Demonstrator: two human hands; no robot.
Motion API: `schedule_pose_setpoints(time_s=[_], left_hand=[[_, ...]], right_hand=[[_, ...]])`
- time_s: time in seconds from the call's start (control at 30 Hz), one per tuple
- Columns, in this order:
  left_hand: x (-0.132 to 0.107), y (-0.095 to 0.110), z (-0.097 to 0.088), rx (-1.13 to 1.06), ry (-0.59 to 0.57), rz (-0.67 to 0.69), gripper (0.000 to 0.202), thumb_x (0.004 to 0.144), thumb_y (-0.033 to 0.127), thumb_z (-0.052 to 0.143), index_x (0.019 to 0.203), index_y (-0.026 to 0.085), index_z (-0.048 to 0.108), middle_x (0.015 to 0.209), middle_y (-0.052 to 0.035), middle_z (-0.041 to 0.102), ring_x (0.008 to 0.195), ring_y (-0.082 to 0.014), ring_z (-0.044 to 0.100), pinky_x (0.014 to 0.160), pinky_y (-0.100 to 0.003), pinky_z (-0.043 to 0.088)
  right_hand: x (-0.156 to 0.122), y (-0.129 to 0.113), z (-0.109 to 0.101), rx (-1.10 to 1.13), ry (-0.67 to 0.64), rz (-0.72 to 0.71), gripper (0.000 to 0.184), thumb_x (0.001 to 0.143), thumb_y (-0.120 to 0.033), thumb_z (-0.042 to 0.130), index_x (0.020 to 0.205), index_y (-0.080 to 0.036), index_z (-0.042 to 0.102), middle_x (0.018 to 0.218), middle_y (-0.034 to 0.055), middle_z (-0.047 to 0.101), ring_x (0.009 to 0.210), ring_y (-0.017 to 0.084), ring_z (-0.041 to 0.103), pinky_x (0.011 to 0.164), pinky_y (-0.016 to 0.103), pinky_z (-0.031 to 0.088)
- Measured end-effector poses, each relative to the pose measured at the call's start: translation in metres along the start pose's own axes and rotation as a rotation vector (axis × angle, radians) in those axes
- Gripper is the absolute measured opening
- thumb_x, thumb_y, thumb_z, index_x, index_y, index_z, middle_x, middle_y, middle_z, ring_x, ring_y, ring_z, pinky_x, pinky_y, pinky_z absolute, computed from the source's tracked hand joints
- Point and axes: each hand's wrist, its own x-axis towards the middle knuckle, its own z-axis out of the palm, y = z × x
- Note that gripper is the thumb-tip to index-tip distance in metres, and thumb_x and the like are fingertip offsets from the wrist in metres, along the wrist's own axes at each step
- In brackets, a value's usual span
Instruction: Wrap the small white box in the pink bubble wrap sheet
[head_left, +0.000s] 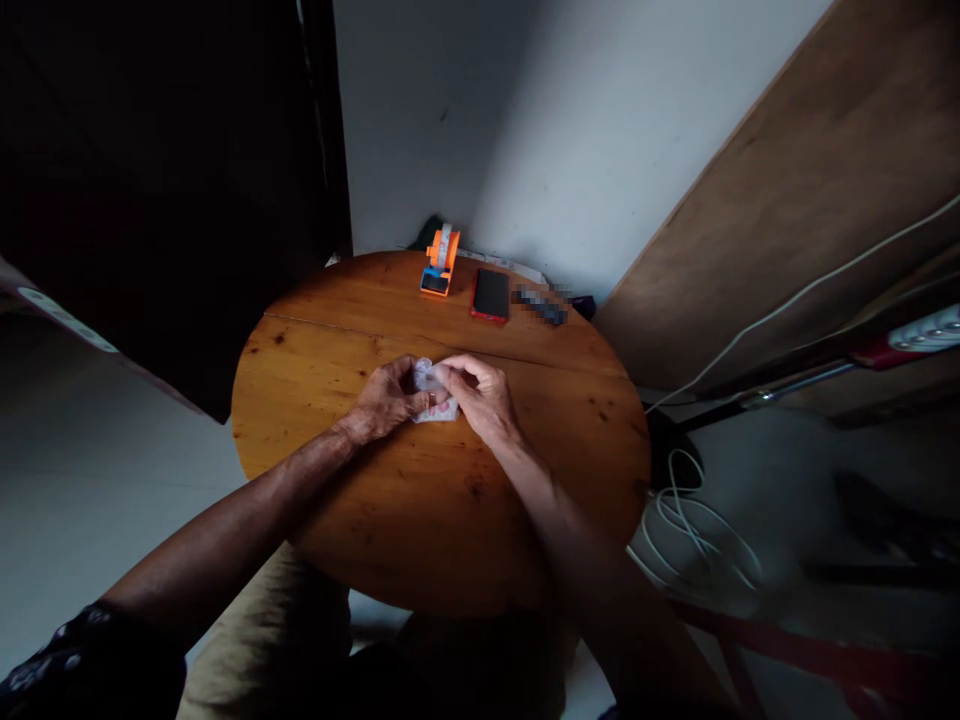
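A small whitish packet (436, 412), partly see-through with faint pink marks, is between my hands just above the middle of the round wooden table. My left hand (386, 400) grips its left side, thumb across the front. From the right, my right hand (480, 395) pinches its upper part with thumb and forefinger. My fingers cover much of the packet, and I cannot tell whether it is one piece or several.
At the back of the wooden table (360, 540) stand an orange and blue tape dispenser (442, 262), a red-edged phone (491, 295) and a blurred dark object (541, 305). A white wall (480, 120) rises behind. Coiled white cable (705, 530) lies on the floor at right.
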Motion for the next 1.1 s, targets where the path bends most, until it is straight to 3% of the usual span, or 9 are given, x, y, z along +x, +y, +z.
schedule_pose_setpoints(time_s=[0.23,0.53,0.77,0.93,1.1], left_hand=[[-0.004,0.007,0.0,-0.028,-0.06,-0.038,0.059,0.059,0.055,0.086,0.093,0.013,0.064,0.082,-0.0037,0.067,0.069,-0.013,0.059,0.062,-0.025,0.047],[0.002,0.001,-0.006,0.195,0.13,0.037,0.057,0.06,0.062,0.08,0.089,0.013,0.071,0.078,-0.0044,0.067,0.069,-0.0159,0.058,0.061,-0.026,0.045],[0.001,0.003,-0.011,0.075,0.07,-0.029,0.054,0.063,0.05,0.077,0.103,0.014,0.069,0.09,-0.0055,0.071,0.076,-0.0175,0.063,0.069,-0.028,0.049],[0.001,0.004,-0.011,0.085,0.085,-0.04,0.052,0.064,0.047,0.075,0.102,0.013,0.07,0.087,-0.0047,0.07,0.073,-0.0163,0.06,0.067,-0.028,0.048],[0.003,0.004,-0.011,0.118,0.1,-0.049,0.047,0.064,0.048,0.074,0.096,0.015,0.07,0.081,-0.0025,0.067,0.07,-0.0153,0.057,0.064,-0.027,0.046]], right_hand=[[-0.006,-0.008,0.0,0.013,0.013,-0.026,0.023,0.088,-0.041,0.058,0.081,-0.021,0.068,0.083,0.003,0.071,0.076,0.017,0.063,0.072,0.029,0.05],[-0.005,-0.005,0.004,-0.033,-0.003,-0.03,0.024,0.087,-0.04,0.053,0.081,-0.021,0.067,0.079,0.0016,0.069,0.07,0.016,0.06,0.065,0.025,0.046],[-0.005,0.003,0.007,-0.141,0.015,-0.058,0.023,0.089,-0.037,0.05,0.084,-0.022,0.068,0.076,0.0008,0.068,0.068,0.016,0.06,0.065,0.025,0.045],[-0.006,0.0,0.004,-0.172,0.021,-0.068,0.022,0.091,-0.034,0.047,0.092,-0.024,0.066,0.079,-0.0001,0.067,0.07,0.015,0.06,0.068,0.025,0.046],[-0.01,-0.002,-0.001,-0.237,-0.028,-0.117,0.017,0.09,-0.03,0.048,0.088,-0.025,0.064,0.087,0.001,0.069,0.079,0.017,0.063,0.074,0.026,0.049]])
